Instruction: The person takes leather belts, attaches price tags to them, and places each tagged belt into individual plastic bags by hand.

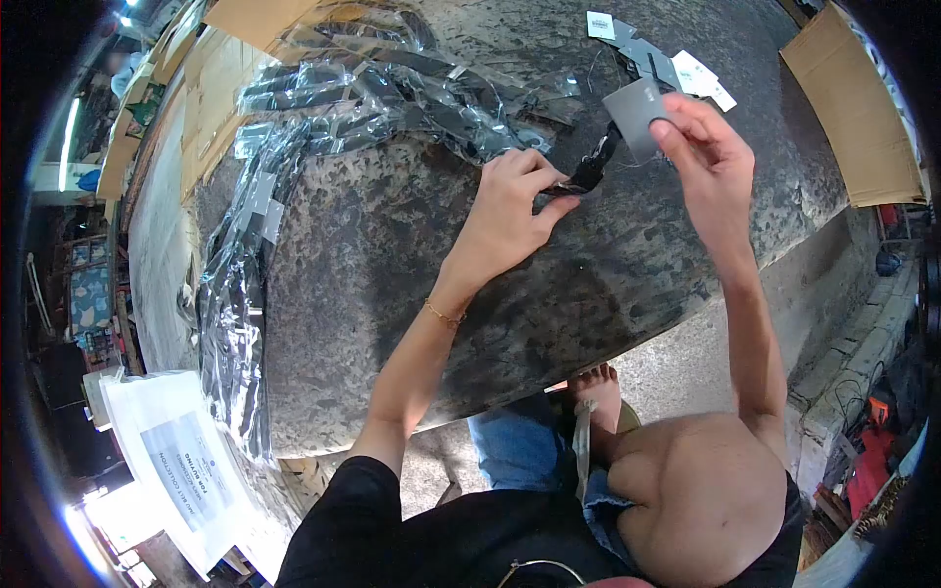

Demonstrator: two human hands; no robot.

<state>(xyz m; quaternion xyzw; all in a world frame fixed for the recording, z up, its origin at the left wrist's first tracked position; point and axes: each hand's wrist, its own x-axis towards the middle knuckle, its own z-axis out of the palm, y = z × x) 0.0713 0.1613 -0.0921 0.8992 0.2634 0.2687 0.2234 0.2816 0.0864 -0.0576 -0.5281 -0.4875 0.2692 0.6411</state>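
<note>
Strap (591,169) pinched in my L hand (518,201), thumb vs. fingers. My R hand (714,162) pinches a grey tag (630,116) beside it; bagged straps (392,93) lie nearby on tbl (338,274).

Head camera: single wide-angle view
Looks from above the wearer's black short-sleeved shirt (441,541), facing forward and steeply down over the mottled grey-black work surface (343,279); bare left hand (515,199) and bare right hand (713,159) at close range.
</note>
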